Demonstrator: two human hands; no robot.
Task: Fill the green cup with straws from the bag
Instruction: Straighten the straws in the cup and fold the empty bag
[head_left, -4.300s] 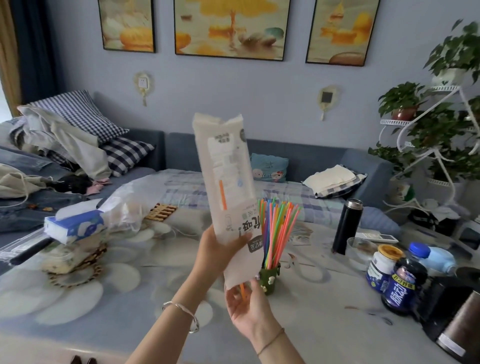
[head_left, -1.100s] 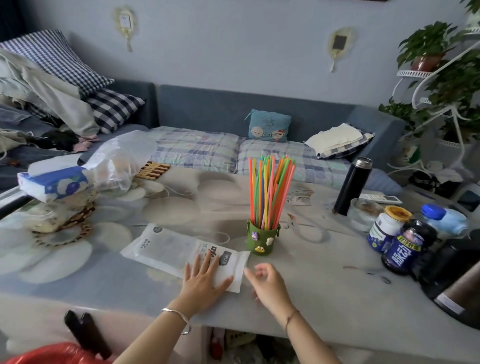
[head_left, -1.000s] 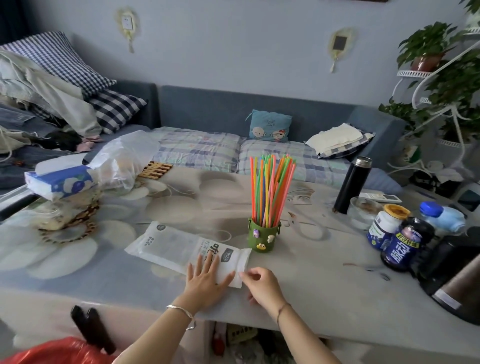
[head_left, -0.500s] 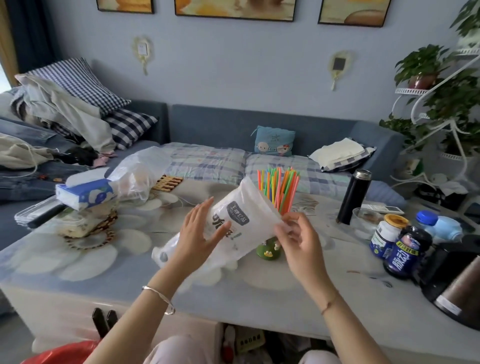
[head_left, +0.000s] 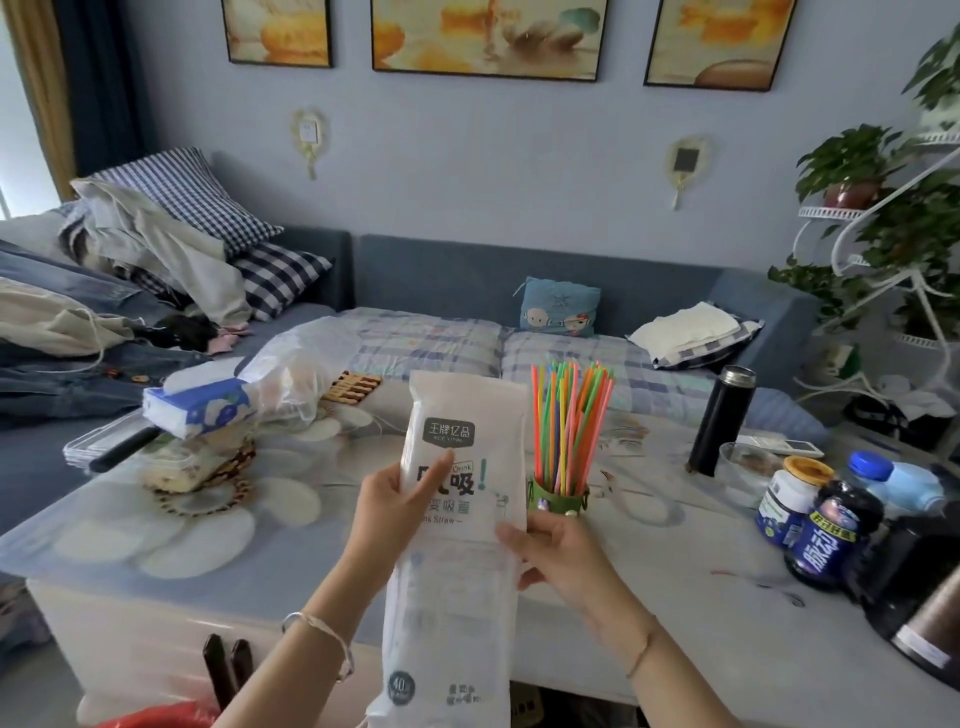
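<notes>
The bag stands upright between both hands, before and left of the cup on the table.

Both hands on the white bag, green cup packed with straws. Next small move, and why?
Probably lay the flat white plastic straw bag down on the table, clear of the small green cup. The left hand and right hand hold it upright, no straws show through it, and the cup stands packed with coloured straws.

White straw bag upright, printed face toward camera, flat, held off the tabletop by both hands; green cup upright on tabletop just behind bag, packed with multicoloured straws fanning upward.
</notes>
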